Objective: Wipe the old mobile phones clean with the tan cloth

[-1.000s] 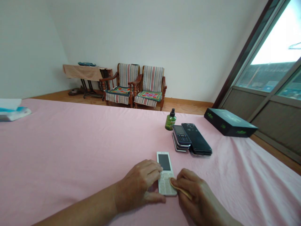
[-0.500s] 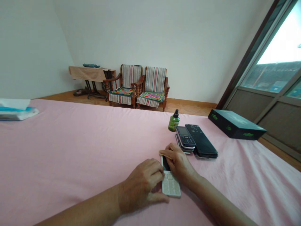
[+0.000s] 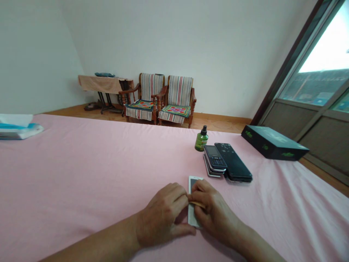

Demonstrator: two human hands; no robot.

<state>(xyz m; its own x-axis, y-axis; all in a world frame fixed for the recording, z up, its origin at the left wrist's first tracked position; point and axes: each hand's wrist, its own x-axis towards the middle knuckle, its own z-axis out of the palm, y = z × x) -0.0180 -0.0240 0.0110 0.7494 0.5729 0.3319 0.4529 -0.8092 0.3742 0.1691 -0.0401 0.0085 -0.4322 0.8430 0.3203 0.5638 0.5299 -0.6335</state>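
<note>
A white keypad mobile phone lies face up on the pink cloth, partly covered by my hands. My left hand grips its left side, with curled fingers on the edge and the thumb by the lower end. Across the phone's middle, my right hand pinches a thin tan piece, perhaps a folded cloth, pressed against the phone's face. Most of that piece is hidden under the fingers.
Beyond my right hand lie a stack of keypad phones and a stack of black smartphones. A green spray bottle stands behind them. A black box sits at right, a tissue pack at far left.
My right hand has slid from the phone's top end down toward its keypad, carrying the tan piece along. The phone's screen top now shows. My left hand has stayed in place.
</note>
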